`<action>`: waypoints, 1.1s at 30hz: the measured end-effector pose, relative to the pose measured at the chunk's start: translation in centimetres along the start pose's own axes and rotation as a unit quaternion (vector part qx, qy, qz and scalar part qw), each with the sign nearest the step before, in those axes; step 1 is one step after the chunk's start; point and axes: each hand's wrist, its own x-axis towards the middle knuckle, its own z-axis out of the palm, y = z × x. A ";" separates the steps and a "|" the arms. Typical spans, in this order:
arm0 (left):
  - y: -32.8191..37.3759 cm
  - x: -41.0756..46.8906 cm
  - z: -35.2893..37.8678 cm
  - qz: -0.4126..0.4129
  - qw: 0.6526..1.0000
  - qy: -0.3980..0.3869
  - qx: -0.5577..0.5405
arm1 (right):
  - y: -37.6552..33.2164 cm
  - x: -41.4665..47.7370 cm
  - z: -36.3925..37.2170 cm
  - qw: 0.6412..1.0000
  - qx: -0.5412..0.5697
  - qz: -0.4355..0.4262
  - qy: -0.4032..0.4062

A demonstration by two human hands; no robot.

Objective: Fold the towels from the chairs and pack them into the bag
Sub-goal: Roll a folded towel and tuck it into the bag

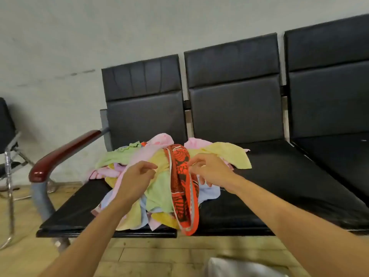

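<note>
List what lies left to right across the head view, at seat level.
chrome-framed chair → red-brown armrest → left hand → orange patterned towel → right hand → far-right black seat

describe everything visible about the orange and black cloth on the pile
The orange-red cloth has a black pattern and a pale border strip, and looks thin. Unfolded, it is bunched into a long band draped over the pile of pastel towels, from the pile's top down to the front edge of the black seat, where its end hangs slightly over. The right hand reaches its right edge; whether it pinches it is unclear.
</note>
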 end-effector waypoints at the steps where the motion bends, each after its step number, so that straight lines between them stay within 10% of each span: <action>1: -1.1 0.8 0.7 -0.011 1.000 0.009 -0.028 | 0.6 0.9 0.7 1.000 0.003 0.003 -0.004; 17: -6.3 0.9 6.3 -0.060 0.989 0.037 -0.133 | 5.1 5.7 8.8 0.987 -0.144 0.056 0.040; 33: 0.7 -2.0 11.1 -0.100 0.966 -0.097 -0.216 | 5.9 -4.2 -7.3 0.985 0.149 0.051 0.076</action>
